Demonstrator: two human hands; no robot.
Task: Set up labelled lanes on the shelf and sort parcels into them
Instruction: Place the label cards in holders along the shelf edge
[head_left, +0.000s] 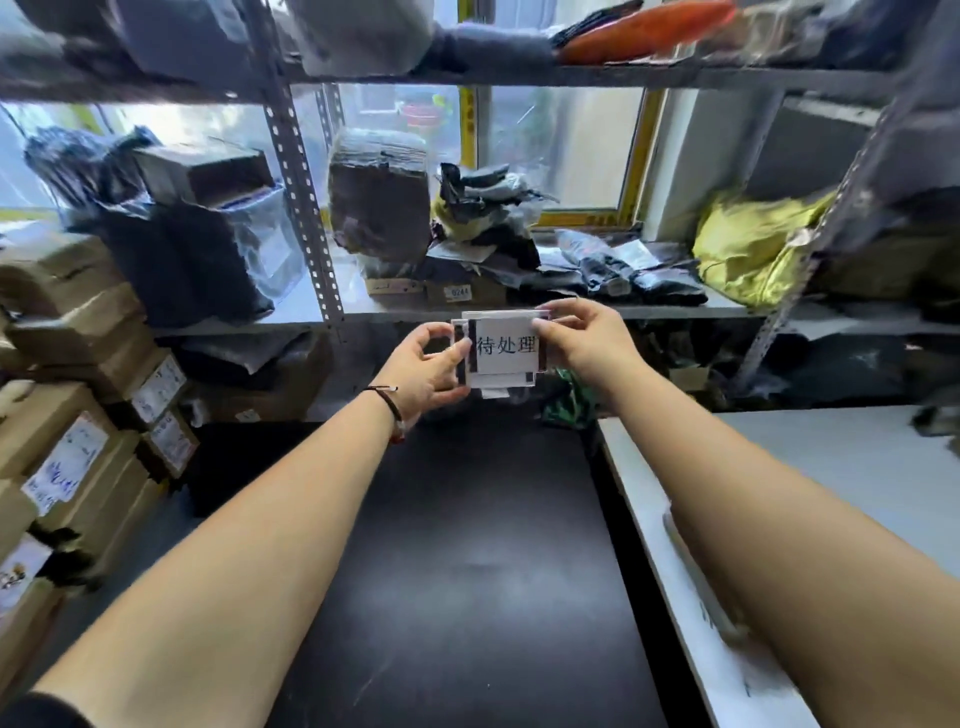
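Pinching a small stack of label cards by its side edges with left hand and right hand alike, just below the front edge of the shelf, above the dark counter, printed face toward the eyes, likely to read and separate the top one.

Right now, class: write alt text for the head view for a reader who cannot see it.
The left hand and right hand pinch a stack of white printed label cards before a grey metal shelf crowded with dark plastic parcels; brown cardboard boxes are stacked at left.
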